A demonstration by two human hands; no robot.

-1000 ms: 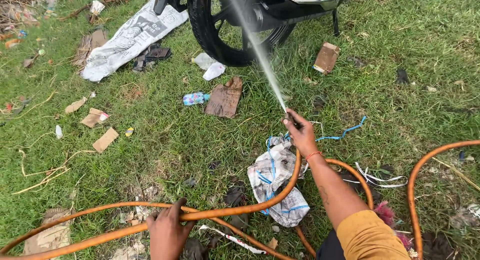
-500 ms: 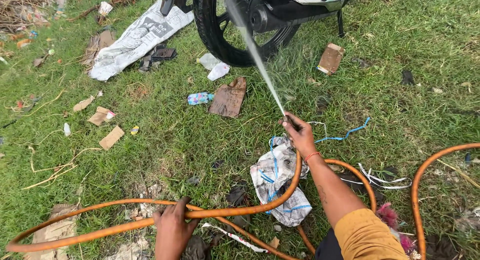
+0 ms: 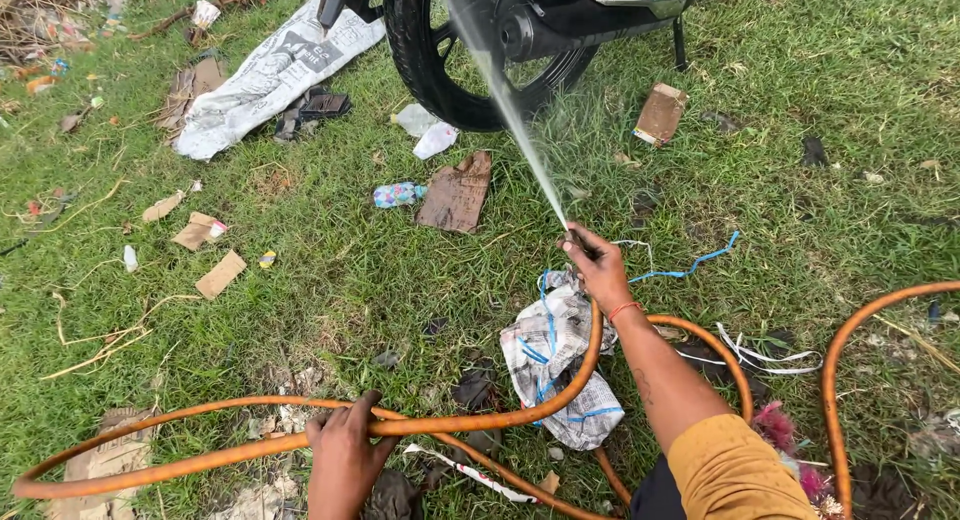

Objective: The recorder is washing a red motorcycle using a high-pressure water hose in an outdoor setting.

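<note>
My right hand point(image 3: 600, 267) grips the end of an orange hose point(image 3: 480, 420) and pinches its mouth. A thin jet of water point(image 3: 515, 120) shoots up from it toward the rear wheel point(image 3: 440, 70) of a motorcycle at the top of the view. My left hand point(image 3: 345, 450) holds the same hose lower down, near the bottom edge, where it curves across the grass. The hose loops on to the right point(image 3: 850, 330) and left point(image 3: 100, 470).
Litter lies all over the grass: a large newspaper sheet point(image 3: 270, 75), a crumpled newspaper wad point(image 3: 555, 365), cardboard scraps point(image 3: 455, 192), a small box point(image 3: 660, 115), a plastic wrapper point(image 3: 398, 194), and blue string point(image 3: 690, 270). The motorcycle's stand point(image 3: 680, 45) is planted at upper right.
The view has shifted slightly; the jet stays aimed at the wheel. Both hands keep their hold on the hose with little movement.
</note>
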